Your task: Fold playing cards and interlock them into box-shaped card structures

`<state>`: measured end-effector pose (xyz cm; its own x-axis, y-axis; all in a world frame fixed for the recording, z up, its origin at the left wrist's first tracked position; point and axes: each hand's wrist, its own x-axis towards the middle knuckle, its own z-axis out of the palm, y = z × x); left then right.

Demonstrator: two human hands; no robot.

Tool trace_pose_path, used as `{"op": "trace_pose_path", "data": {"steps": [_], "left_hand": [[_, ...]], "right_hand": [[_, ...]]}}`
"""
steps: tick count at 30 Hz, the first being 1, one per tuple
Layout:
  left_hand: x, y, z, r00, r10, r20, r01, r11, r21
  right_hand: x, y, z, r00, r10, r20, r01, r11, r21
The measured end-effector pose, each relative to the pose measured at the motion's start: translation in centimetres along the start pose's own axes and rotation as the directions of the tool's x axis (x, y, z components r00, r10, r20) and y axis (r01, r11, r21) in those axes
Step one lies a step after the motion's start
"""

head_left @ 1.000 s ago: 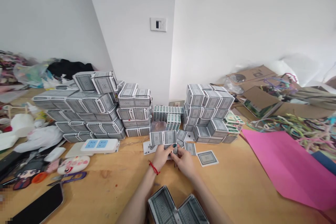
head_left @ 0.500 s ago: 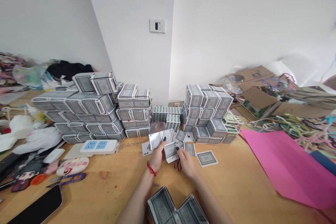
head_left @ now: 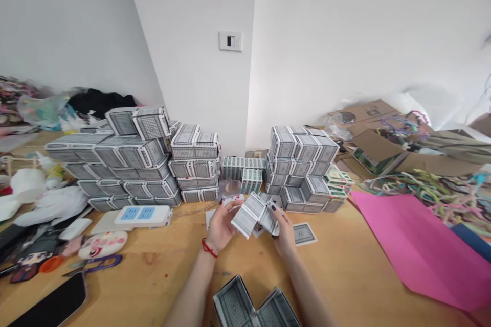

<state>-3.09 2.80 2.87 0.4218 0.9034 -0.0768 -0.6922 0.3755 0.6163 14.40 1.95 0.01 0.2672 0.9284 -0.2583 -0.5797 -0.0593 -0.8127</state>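
Observation:
A folded piece made of grey-backed playing cards (head_left: pixel 249 214) is between my hands at the middle of the table. My right hand (head_left: pixel 283 230) has its fingers closed on the piece's right side. My left hand (head_left: pixel 222 222) is beside its left edge, fingers curled and apart, with a red string on the wrist; its fingertips touch a face-up card (head_left: pixel 232 199) or hover over it, I cannot tell which. A patterned card (head_left: pixel 304 233) lies back up to the right. Near the front edge stands an angular card box (head_left: pixel 233 304) with open compartments.
Stacked card blocks stand at left (head_left: pixel 141 163), centre left (head_left: pixel 195 163) and right (head_left: pixel 303 163). A power strip (head_left: pixel 143 215), phone (head_left: pixel 53 301) and scissors (head_left: pixel 102 263) lie left. Pink paper (head_left: pixel 418 245), coloured strands (head_left: pixel 441 196) and a cardboard box (head_left: pixel 378 150) are at right.
The folded card piece has turned and tilted. My left hand has moved left, off the piece, and its fingers have spread. My right hand has shifted slightly right, still gripping.

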Motion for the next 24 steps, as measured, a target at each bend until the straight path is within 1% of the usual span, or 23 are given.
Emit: {"op": "trace_pose_path", "data": {"steps": [1,3,5,6,8,10,12,13,14,15,17,19,21,22,24], "left_hand": [[0.1,0.0,-0.1,0.999,-0.01,-0.036,0.011,1.0,0.023],[0.3,0.0,-0.3,0.996,-0.027,-0.086,0.034,0.996,0.083],[0.3,-0.2,-0.3,0.994,-0.035,-0.108,0.052,0.986,0.156],[0.3,-0.3,-0.3,0.993,-0.041,-0.112,0.062,0.979,0.196],[0.3,-0.4,-0.4,0.99,-0.072,-0.123,0.102,0.959,0.265],[0.4,-0.4,-0.6,0.983,-0.088,-0.163,0.135,0.944,0.302],[0.7,-0.5,-1.0,0.975,-0.052,-0.217,0.117,0.948,0.296],[0.8,-0.4,-1.2,0.97,-0.017,-0.242,0.086,0.957,0.275],[1.0,-0.4,-1.4,0.965,0.024,-0.263,0.042,0.969,0.244],[1.1,-0.4,-1.6,0.958,0.065,-0.278,-0.008,0.979,0.204],[1.3,-0.3,-1.8,0.946,0.132,-0.297,-0.1,0.988,0.122],[1.4,-0.2,-1.9,0.939,0.164,-0.302,-0.152,0.986,0.063],[1.4,-0.2,-1.9,0.941,0.167,-0.294,-0.161,0.986,0.044],[1.3,-0.2,-1.8,0.944,0.164,-0.286,-0.158,0.986,0.044],[1.3,-0.3,-1.8,0.952,0.149,-0.267,-0.14,0.989,0.05]], "right_hand": [[-0.1,-0.2,0.0,1.0,0.015,0.017,-0.015,1.0,-0.002],[-0.4,-0.4,0.1,0.993,0.048,0.105,-0.041,0.997,-0.061],[-0.6,-0.4,0.1,0.979,0.05,0.197,-0.022,0.99,-0.141],[-0.6,-0.4,0.1,0.974,0.043,0.221,-0.005,0.986,-0.168],[-0.6,-0.2,0.1,0.973,0.021,0.23,0.024,0.982,-0.188],[-0.4,0.0,-0.1,0.978,-0.033,0.206,0.075,0.977,-0.2],[-0.2,0.2,-0.5,0.977,-0.152,0.147,0.191,0.934,-0.302],[0.0,0.2,-0.7,0.964,-0.238,0.116,0.265,0.877,-0.4],[0.1,0.2,-0.9,0.939,-0.329,0.099,0.331,0.79,-0.516],[0.2,0.3,-1.1,0.905,-0.412,0.105,0.381,0.678,-0.628],[0.4,0.3,-1.3,0.833,-0.517,0.197,0.452,0.43,-0.782],[0.4,0.5,-1.3,0.774,-0.542,0.327,0.507,0.219,-0.834],[0.3,0.8,-1.1,0.733,-0.526,0.432,0.536,0.056,-0.842],[0.2,1.0,-0.9,0.722,-0.519,0.457,0.531,-0.008,-0.848],[-0.1,1.1,-0.6,0.723,-0.518,0.457,0.481,-0.098,-0.871]]}}
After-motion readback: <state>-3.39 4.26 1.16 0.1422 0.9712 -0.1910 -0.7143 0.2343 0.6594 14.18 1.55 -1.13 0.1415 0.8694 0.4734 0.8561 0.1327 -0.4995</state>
